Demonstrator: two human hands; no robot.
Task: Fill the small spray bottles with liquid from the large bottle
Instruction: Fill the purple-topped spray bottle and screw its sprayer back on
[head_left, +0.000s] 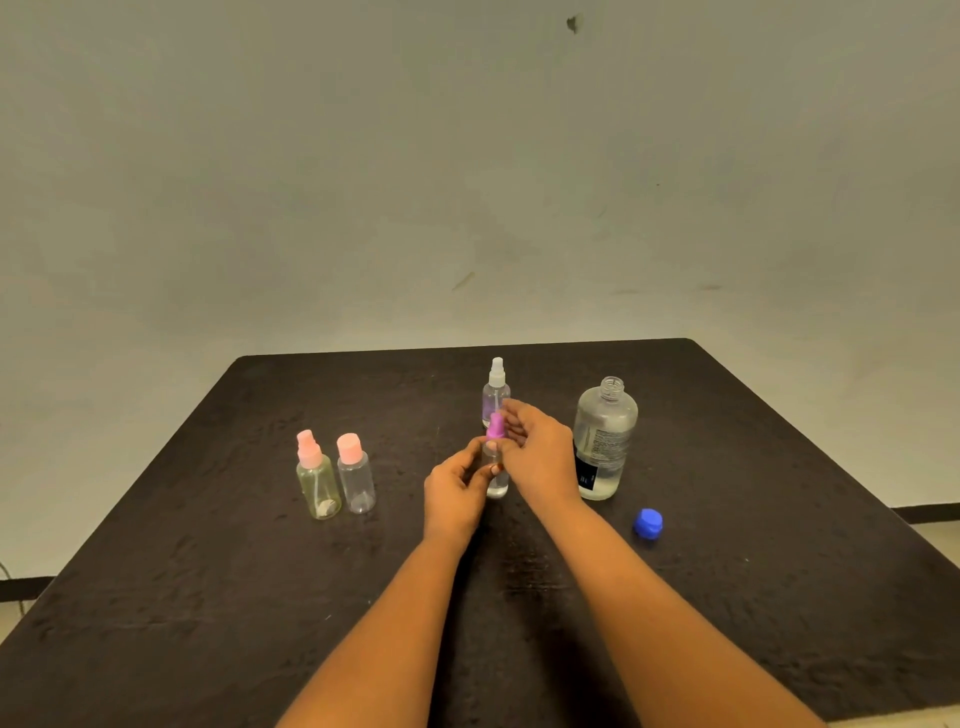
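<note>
At the middle of the dark table (208, 571) stands a small clear spray bottle (497, 480) with a purple spray top (495, 425). My left hand (454, 491) grips its body. My right hand (537, 452) pinches the purple top from the right. The large clear bottle (602, 441) stands uncapped just right of my right hand, partly filled with clear liquid. Its blue cap (648, 523) lies on the table in front of it. Behind my hands stands another spray bottle (496, 387) with a white top.
Two small bottles with pink tops stand side by side at the left: a yellowish one (318, 480) and a clear one (356, 475). The table ends at a pale wall behind and drops off at both sides.
</note>
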